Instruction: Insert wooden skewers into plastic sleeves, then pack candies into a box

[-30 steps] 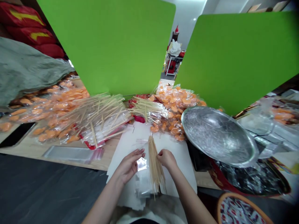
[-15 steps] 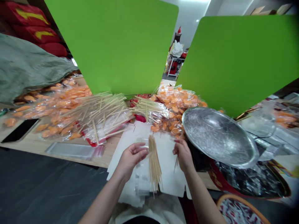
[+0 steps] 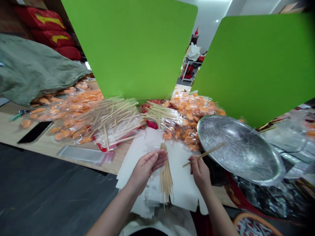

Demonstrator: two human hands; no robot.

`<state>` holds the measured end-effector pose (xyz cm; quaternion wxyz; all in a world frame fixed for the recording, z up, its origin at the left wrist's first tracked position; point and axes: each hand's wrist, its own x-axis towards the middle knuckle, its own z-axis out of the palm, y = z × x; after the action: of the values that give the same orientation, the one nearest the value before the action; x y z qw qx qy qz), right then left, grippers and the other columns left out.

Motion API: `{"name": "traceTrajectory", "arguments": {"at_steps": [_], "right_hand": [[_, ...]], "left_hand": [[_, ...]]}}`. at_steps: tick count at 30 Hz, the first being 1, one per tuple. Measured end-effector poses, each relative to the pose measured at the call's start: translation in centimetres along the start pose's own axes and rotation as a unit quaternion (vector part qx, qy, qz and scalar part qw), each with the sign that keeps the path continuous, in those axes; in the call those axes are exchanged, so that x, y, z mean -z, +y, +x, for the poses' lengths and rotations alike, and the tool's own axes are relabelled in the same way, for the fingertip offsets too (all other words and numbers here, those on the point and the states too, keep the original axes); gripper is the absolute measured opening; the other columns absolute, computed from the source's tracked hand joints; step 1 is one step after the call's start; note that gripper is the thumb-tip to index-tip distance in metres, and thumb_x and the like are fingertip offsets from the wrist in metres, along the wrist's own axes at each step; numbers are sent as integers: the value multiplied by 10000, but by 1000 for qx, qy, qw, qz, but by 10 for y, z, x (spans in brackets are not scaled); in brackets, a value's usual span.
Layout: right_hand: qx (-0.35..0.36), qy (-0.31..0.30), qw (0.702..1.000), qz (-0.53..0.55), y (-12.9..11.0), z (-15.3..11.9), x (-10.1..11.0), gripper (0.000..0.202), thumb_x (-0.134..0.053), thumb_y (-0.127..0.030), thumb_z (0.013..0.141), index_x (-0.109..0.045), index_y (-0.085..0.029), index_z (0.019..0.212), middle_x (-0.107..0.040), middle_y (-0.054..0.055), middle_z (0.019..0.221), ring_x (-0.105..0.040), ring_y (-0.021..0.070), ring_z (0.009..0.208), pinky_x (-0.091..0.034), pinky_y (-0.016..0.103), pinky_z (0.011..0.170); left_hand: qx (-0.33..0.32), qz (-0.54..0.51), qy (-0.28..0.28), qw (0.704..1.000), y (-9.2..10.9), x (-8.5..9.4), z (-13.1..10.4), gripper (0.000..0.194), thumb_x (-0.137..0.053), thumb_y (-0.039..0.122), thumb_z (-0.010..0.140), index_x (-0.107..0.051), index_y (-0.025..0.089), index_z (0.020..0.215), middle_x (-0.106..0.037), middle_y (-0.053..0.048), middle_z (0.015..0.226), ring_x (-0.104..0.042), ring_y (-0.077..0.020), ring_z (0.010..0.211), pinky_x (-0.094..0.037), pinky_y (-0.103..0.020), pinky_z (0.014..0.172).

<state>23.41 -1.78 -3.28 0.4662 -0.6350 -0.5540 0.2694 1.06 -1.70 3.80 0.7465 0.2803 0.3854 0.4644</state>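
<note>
Several thin bamboo sticks [image 3: 210,152] are pinched in my right hand [image 3: 199,168], slanting up to the right, their far ends over the metal bowl's near edge. My left hand [image 3: 149,165] is held with its fingers stretched out, palm turned toward the middle, beside the upper part of a loose bundle of bamboo sticks [image 3: 166,180]. That bundle lies on white card [image 3: 182,183] in front of me. Clear plastic sleeves [image 3: 150,196] lie left of the bundle, partly hidden by my left forearm. A faint clear film shows just above my left fingers.
Bagged orange pieces [image 3: 73,108] and a pile of packed sticks [image 3: 115,114] lie to the left, near a black phone [image 3: 34,132] and flat clear bags [image 3: 83,154]. A large metal bowl [image 3: 241,150] stands at right. Green panels [image 3: 133,49] rise behind.
My right hand has turned the sticks from hanging down to slanting up right. My left hand has moved right toward the bundle and straightened its fingers. The view has shifted slightly left.
</note>
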Motion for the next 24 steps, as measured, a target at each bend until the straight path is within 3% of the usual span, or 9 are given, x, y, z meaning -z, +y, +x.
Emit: {"name": "traceTrajectory", "arguments": {"at_steps": [2,5,9,13,18,24], "right_hand": [[3,-3,992,128,-32,9,8,311,-390,-465,903,-520,-201,802,-477,-38,529,-477,127,467,-375,263,492],[32,-19,957,288,-83,20,11,284,-409,-435,912,-526,-205,794,-500,-40,556,-498,105,459,-375,238,462],[87,-127,928,341,-126,30,-2,281,-422,-414,913,-546,-199,781,-507,-27,651,-498,92,483,-376,240,462],[112,-195,935,275,-132,40,-19,306,-421,-411,916,-559,-183,767,-505,-15,681,-494,92,548,-392,242,524],[102,-207,939,255,-122,45,-23,308,-405,-407,924,-555,-186,770,-500,-19,654,-491,97,557,-379,246,541],[102,-222,949,196,-118,34,-19,336,-379,-418,929,-542,-186,750,-496,-19,648,-490,101,576,-391,247,567]], "left_hand": [[3,2,9,1000,-1,0,0,338,-612,340,806,-627,158,1090,-674,-115,1095,-639,-207,984,-456,-347,918],[57,16,11,998,0,-3,-2,361,-689,318,743,-639,152,1059,-712,-107,997,-681,-193,850,-492,-343,848],[111,40,-1,993,6,-8,-8,343,-731,307,694,-663,147,990,-732,-95,905,-693,-177,760,-510,-316,775],[125,68,-27,990,11,-7,-15,310,-737,318,681,-678,148,934,-737,-77,824,-694,-178,733,-515,-302,725],[97,81,-42,991,11,-4,-17,233,-737,298,678,-685,144,846,-730,-53,754,-688,-166,718,-514,-302,742],[70,90,-79,990,12,-3,-14,264,-666,279,757,-665,164,995,-701,-84,1026,-677,-165,841,-490,-301,814]]}}
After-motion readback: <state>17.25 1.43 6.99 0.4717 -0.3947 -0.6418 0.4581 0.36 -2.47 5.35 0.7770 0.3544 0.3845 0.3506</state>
